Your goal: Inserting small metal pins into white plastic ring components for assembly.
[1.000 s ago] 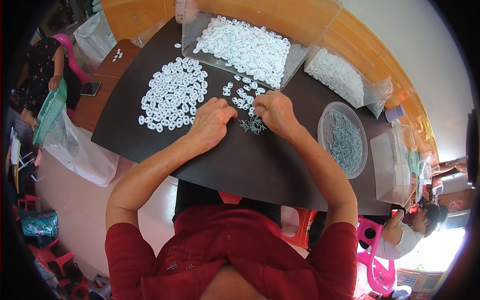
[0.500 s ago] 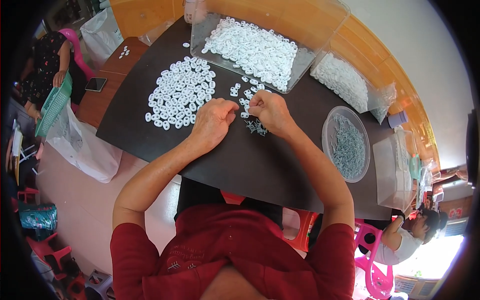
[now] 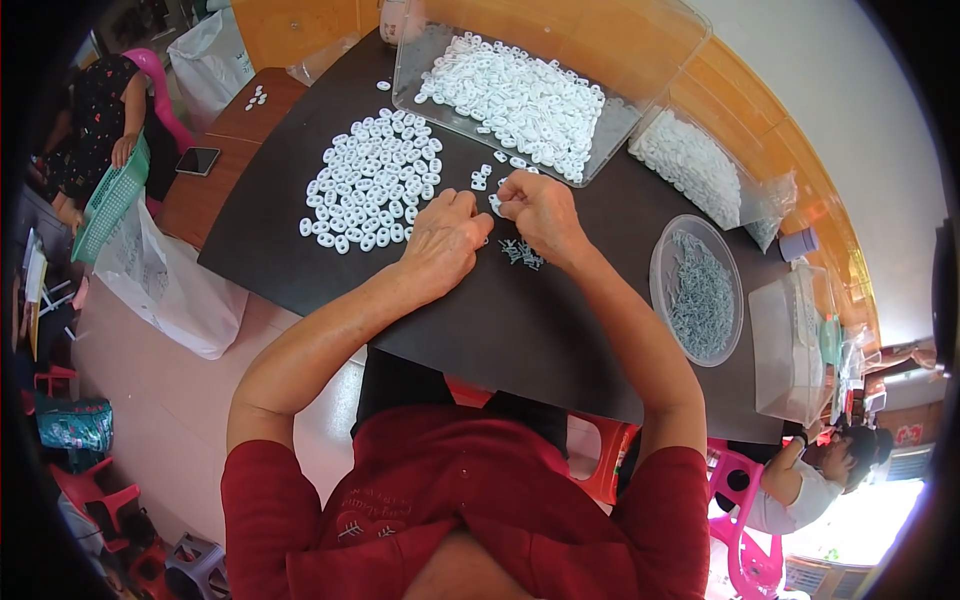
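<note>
My left hand [image 3: 443, 240] rests low over the table with its fingers curled down. A bit of white plastic shows at its fingertips, beside a small heap of grey screws [image 3: 522, 253]. My right hand [image 3: 545, 217] is closed in a pinch just beyond that heap. Its fingertips are by a loose white two-holed plastic piece [image 3: 495, 203]; whether they hold anything is hidden. A few more white pieces [image 3: 480, 178] lie past my hands. To the left, many oval two-holed white pieces [image 3: 370, 185] are spread out in one layer.
A clear bin [image 3: 610, 135] of white pieces stands at the back. Right of it are a bag of white pieces [image 3: 690, 165], a round tub [image 3: 655, 290] of screws and a clear box [image 3: 785, 345]. A person holds a green basket [image 3: 112, 200] at left; another person [image 3: 800, 480] sits right.
My left hand has come slightly right, its fingers now curled down by the screws at a white piece. My right hand keeps its pinch near the same spot. The whole view has shifted a little.
</note>
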### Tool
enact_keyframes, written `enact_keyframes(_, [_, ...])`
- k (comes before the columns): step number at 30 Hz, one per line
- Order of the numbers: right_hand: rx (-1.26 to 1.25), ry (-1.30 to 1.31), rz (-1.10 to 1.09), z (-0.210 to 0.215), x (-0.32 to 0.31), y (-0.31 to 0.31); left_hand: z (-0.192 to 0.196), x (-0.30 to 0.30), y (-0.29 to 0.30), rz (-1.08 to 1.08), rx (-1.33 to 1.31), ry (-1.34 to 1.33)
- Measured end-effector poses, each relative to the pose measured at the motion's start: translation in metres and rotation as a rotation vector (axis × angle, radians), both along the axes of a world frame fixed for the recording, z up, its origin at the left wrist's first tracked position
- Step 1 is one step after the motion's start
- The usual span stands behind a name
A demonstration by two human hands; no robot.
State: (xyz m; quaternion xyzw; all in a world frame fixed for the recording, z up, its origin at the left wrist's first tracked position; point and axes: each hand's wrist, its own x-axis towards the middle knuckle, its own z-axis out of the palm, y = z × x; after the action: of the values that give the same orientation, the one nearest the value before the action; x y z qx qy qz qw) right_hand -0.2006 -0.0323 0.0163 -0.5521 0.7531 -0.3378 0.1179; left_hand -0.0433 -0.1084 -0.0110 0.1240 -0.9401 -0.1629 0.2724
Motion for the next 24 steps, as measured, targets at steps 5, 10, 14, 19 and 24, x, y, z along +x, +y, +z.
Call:
enact_keyframes(5, [-0.067, 0.258, 0.098, -0.009, -0.003, -0.001, 0.001, -0.003, 0.004, 0.003, -0.083, -0.054])
enact_keyframes(10, [-0.1, 0.165, 0.045, -0.004, -0.003, 0.013, 0.002, -0.001, 0.004, -0.108, -0.168, 0.023])
enact_keyframes(14, [-0.165, 0.064, -0.012, 0.002, 0.0, 0.026, 0.006, -0.002, 0.008, -0.111, -0.203, -0.024])
enact_keyframes(19, [-0.185, 0.075, -0.015, 0.006, -0.007, 0.051, 0.009, 0.018, 0.012, -0.104, 0.05, 0.099])
enact_keyframes(24, [-0.106, 0.26, 0.015, -0.001, -0.011, 0.075, 0.014, 0.043, 0.029, -0.026, 0.247, 0.155])
